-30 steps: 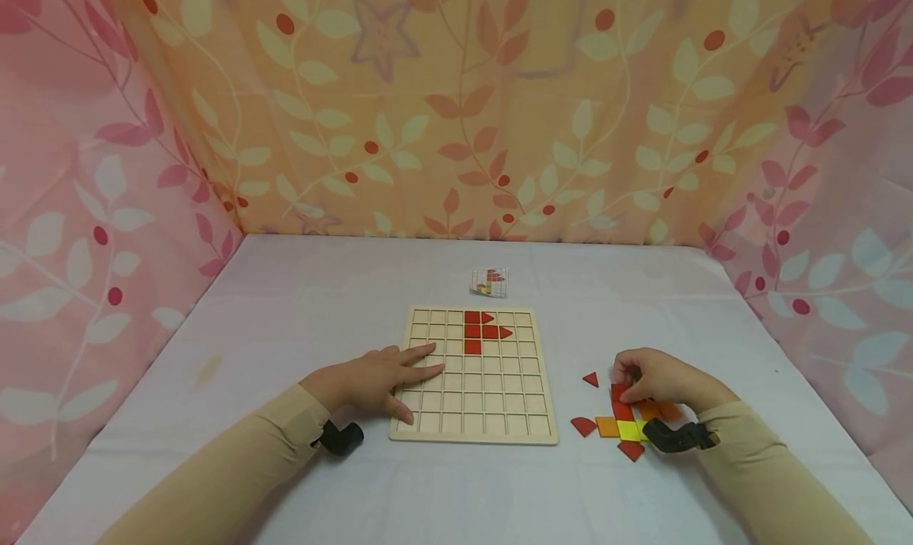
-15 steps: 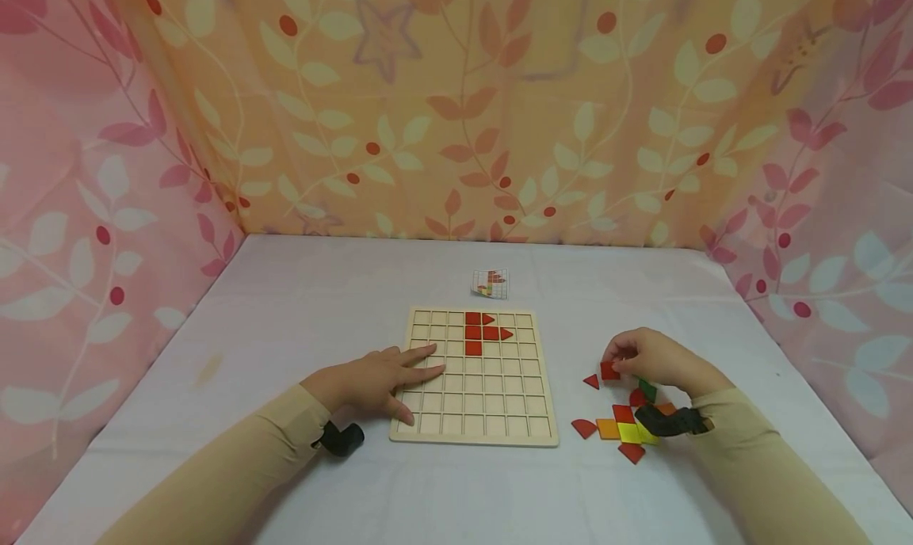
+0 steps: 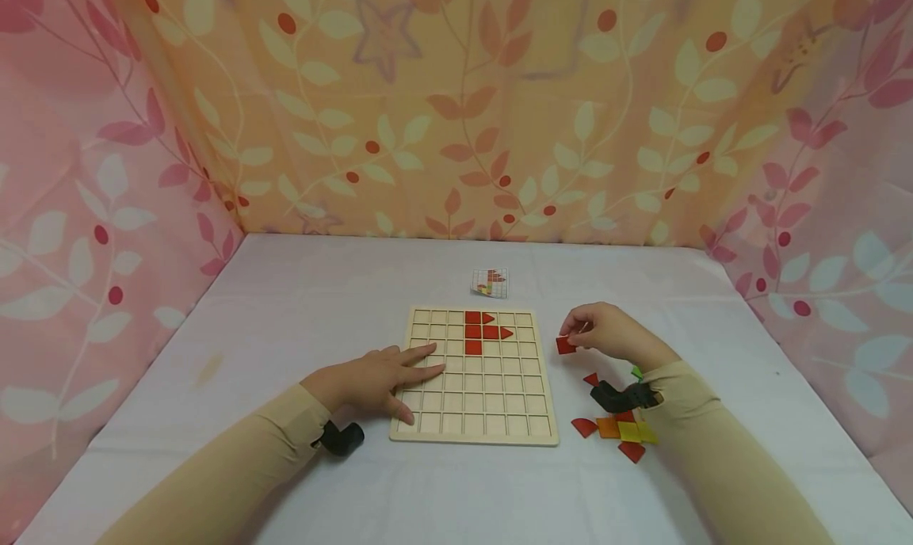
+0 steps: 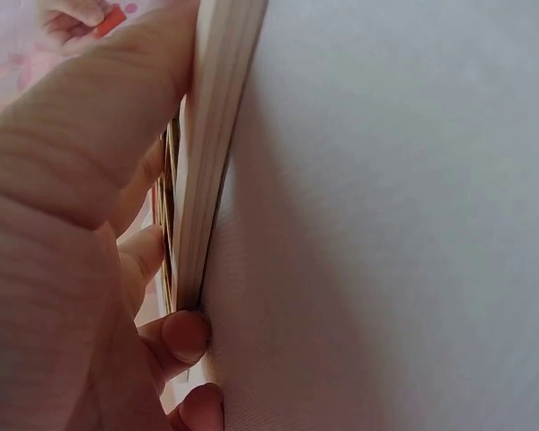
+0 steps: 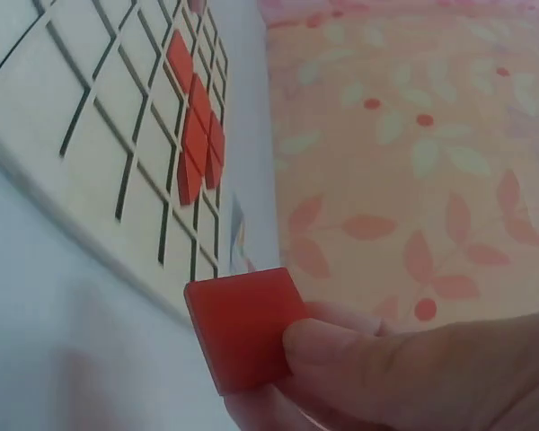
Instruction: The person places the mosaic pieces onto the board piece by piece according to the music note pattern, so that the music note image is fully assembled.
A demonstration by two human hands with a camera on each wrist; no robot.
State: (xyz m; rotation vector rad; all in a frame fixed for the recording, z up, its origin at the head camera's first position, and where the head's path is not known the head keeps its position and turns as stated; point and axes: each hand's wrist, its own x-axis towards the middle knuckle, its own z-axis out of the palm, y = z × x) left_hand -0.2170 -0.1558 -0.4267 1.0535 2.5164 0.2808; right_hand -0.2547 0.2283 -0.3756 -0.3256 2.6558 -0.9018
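My right hand [image 3: 602,331] pinches a red square tile [image 5: 247,330] between thumb and fingers, just off the right edge of the wooden grid board [image 3: 456,402]. The left hand [image 3: 367,383] rests with spread fingers on the board's left side; in the left wrist view its thumb [image 4: 99,108] lies along the board's edge [image 4: 211,153]. Several red pieces fill cells near the board's top: squares [image 3: 473,333] in a column and beside it, and triangles [image 3: 506,333] pointing right.
Loose tiles lie right of the board, partly hidden by the right wrist: a red quarter-circle [image 3: 583,428], an orange square [image 3: 608,428], a yellow square [image 3: 629,432] and a small red triangle [image 3: 591,379]. A small printed pattern card [image 3: 490,283] lies behind the board.
The right hand has lifted the red square tile out of the loose pile and carried it left and away from the body towards the board. The left hand has stayed in place.
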